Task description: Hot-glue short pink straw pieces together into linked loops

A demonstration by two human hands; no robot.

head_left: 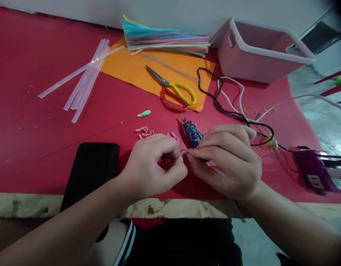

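Note:
Between my two hands, over the front of the red table, stretches a short pink piece of pipe cleaner (184,152). My left hand (156,162) pinches one end of it between thumb and forefinger. The other end sits in the fingertips of my right hand (228,159). Just behind the hands lie several small cut pink pieces (144,132), some partly hidden by my left hand. A dark blue hot glue gun (192,133) with a metal tip lies behind my right hand, which covers part of it.
Scissors (177,96) and a pipe cleaner bundle (167,38) lie on orange paper (126,70). Glue sticks (86,83), a green-tipped wire (144,113) and a black phone (93,166) are left. Right are cables (223,107), a pink bin (250,55) and a purple power strip (314,170).

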